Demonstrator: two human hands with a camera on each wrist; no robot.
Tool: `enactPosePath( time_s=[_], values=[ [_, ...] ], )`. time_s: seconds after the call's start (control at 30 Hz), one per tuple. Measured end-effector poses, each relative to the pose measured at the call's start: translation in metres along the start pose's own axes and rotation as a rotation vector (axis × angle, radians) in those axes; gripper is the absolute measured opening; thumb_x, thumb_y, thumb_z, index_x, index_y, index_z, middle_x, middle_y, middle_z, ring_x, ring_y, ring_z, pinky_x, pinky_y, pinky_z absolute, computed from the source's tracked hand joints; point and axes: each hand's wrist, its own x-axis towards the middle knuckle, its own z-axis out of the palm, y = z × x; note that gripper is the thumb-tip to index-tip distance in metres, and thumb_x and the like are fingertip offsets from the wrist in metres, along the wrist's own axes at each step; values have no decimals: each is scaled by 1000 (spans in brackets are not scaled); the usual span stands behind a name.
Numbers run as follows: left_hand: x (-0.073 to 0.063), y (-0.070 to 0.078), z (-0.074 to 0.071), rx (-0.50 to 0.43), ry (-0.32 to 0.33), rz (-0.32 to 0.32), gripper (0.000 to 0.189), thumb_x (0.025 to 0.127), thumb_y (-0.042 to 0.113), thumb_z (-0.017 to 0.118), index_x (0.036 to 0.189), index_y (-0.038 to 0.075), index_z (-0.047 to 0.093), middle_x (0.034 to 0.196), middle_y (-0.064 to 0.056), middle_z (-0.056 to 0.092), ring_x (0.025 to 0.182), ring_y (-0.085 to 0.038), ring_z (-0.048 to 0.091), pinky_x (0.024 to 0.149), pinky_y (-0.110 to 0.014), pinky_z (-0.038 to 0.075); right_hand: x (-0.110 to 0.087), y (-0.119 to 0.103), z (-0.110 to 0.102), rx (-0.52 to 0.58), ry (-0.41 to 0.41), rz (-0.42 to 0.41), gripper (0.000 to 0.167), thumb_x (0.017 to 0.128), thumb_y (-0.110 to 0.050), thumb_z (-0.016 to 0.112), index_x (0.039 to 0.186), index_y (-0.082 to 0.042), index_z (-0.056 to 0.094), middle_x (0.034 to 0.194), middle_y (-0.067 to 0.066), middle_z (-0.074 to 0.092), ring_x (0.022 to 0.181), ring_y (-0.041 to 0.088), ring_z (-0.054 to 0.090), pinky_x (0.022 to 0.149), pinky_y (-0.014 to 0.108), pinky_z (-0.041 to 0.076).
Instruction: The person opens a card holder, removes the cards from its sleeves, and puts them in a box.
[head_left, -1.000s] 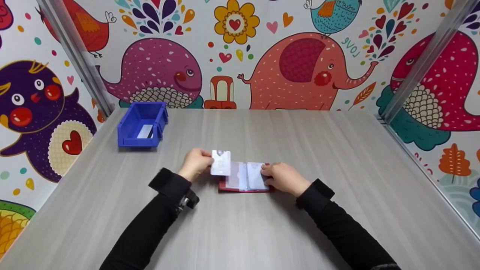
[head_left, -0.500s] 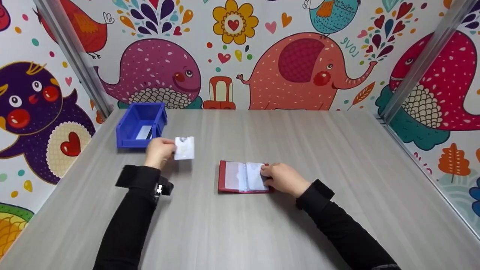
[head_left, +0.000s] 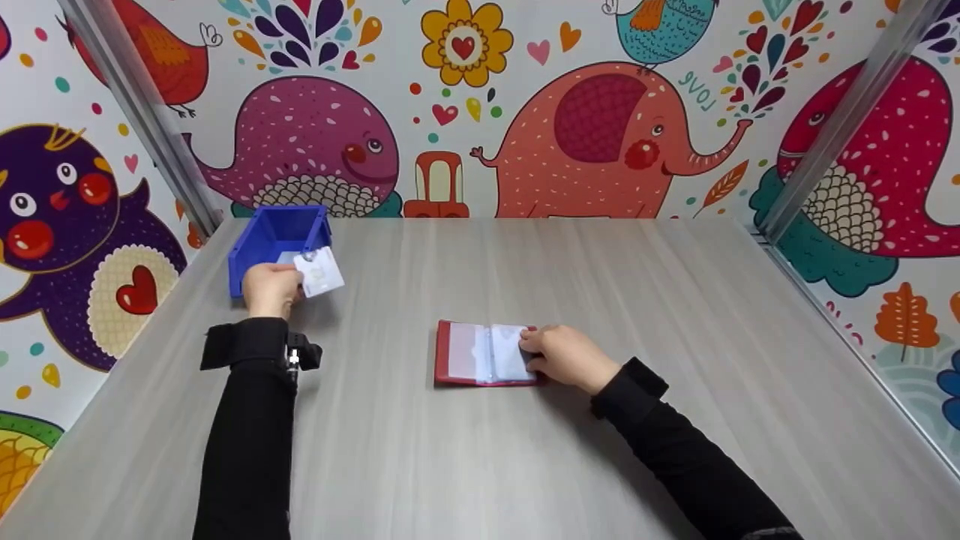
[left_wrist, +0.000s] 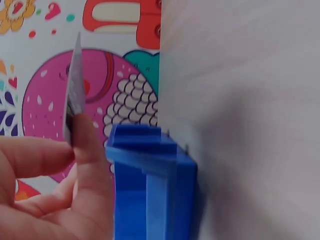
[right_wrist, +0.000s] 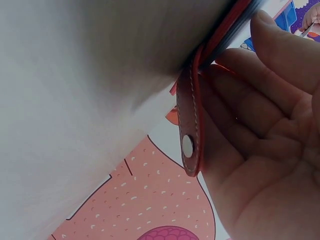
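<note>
White card [head_left: 321,271] hangs in the air by the near end of the blue bin [head_left: 251,241], pinched between thumb and finger of the left hand [head_left: 271,289]. Putting it away there looks like the step in hand — the next move probably calls for carrying it over the rim and letting go. Beyond, the red wallet [head_left: 469,352] lies open on the table [head_left: 420,450] — right hand [head_left: 574,358] gripping its right edge

blue bin [head_left: 289,223]: front hidden by left hand [head_left: 271,289] | card [head_left: 322,272]: markings blurred
</note>
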Motion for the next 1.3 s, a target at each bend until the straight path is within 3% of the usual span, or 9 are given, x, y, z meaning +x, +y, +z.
enactPosePath(
  time_s=[0.2,0.33,0.43,0.57,0.8,1.07,1.3],
  values=[
    [8,5,-9,-17,77,-35,41,82,-5,54,122,-9,64,99,-12,62,57,-4,52,51,-15,47,0,0,0,-3,9,-9,36,78,2,75,67,-10,43,92,8,72,63,15,39,58,26,36],
    [10,8,-11,6,138,-46,43,81,-3,52,122,-6,66,102,-12,63,78,-17,58,59,-18,46,0,0,0,-3,5,-1,36,79,2,75,67,-10,44,96,8,72,63,15,40,58,26,37],
    [11,9,-12,-3,176,-53,45,82,-2,48,124,-6,64,120,-19,63,105,-28,58,79,-25,50,-1,0,0,-4,-1,1,35,79,2,75,67,-10,44,100,10,73,63,16,41,58,27,38],
    [14,9,-12,-64,218,-80,47,84,-3,47,129,-6,61,134,-21,57,125,-31,50,105,-34,40,0,0,-1,-10,-8,3,34,80,1,75,68,-10,45,100,11,73,63,16,42,59,27,38],
    [21,5,-14,-151,313,-132,44,87,-1,48,130,-6,60,136,-20,56,127,-30,49,110,-31,35,-1,0,-1,-20,-14,3,33,82,0,75,69,-10,46,115,16,70,77,27,63,62,29,43],
    [28,2,-12,-229,445,-164,43,84,-3,47,124,-8,63,130,-21,60,119,-32,54,106,-32,38,-3,0,-1,-9,-19,5,12,83,-1,75,82,-6,64,121,20,66,96,36,66,78,38,54],
    [30,0,-11,-240,443,-175,43,87,-2,46,127,-7,62,133,-19,58,121,-30,53,106,-31,38,-4,0,-2,-13,-21,4,12,84,-2,75,95,-3,71,122,22,65,99,37,65,81,41,55]
  ],
)
